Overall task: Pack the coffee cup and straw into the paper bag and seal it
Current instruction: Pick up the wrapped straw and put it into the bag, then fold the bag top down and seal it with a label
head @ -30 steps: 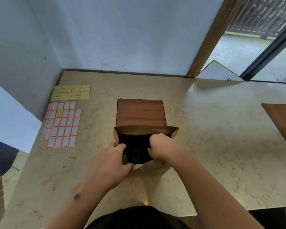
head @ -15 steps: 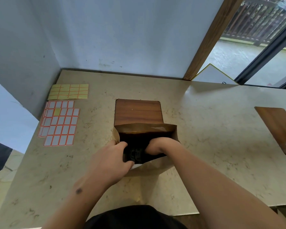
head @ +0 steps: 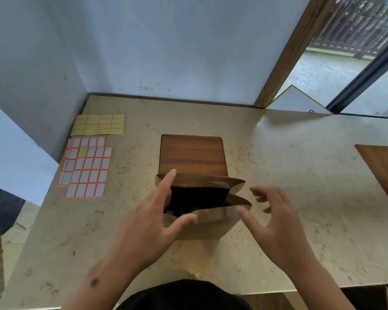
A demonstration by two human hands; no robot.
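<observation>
The paper bag [head: 202, 198] is standing open-mouthed between the 2 hands. The left hand [head: 148, 227] is touching its edge with straight fingers. The right hand [head: 276, 224] is hovering beside it, fingers spread, grasping nothing.

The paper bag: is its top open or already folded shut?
Open. The paper bag stands with its mouth spread, dark interior showing, no fold.

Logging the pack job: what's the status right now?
Both hands open: left hand touching the paper bag, right hand just clear. Bag mouth open, unsealed. Nothing in the way.
</observation>
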